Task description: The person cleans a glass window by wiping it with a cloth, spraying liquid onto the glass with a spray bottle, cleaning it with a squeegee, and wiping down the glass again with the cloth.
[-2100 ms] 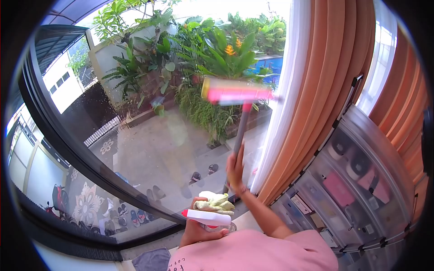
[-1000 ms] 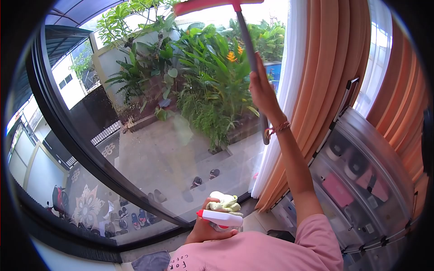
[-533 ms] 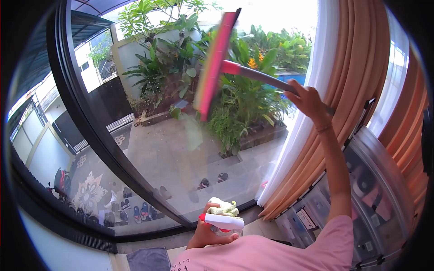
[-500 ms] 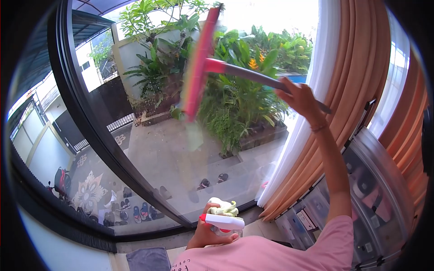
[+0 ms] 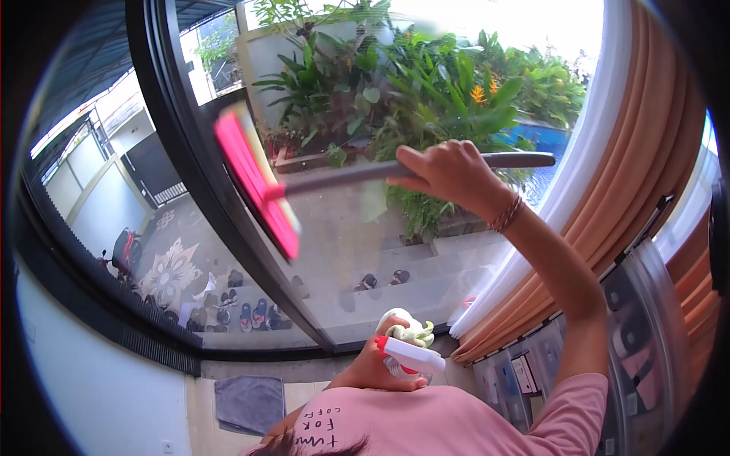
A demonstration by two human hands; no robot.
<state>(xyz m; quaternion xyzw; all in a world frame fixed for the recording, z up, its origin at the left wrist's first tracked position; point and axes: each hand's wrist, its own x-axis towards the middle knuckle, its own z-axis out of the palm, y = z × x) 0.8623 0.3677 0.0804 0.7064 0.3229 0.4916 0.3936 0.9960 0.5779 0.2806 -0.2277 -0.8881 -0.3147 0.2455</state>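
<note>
Our right hand (image 5: 456, 173) grips the pink-headed, grey-handled plastic squeegee (image 5: 250, 171), head at left by the black frame (image 5: 201, 190); left hand (image 5: 363, 370) clasps red-and-white plastic spray bottle (image 5: 414, 355), pale-green cloth (image 5: 411, 332). We'd press evenly.

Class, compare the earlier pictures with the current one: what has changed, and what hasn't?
The squeegee has moved left, from near the white curtain to beside the dark frame; its handle has turned from upright to nearly level. Nothing was let go: the right hand still grips it, the left the spray bottle and cloth.
</note>
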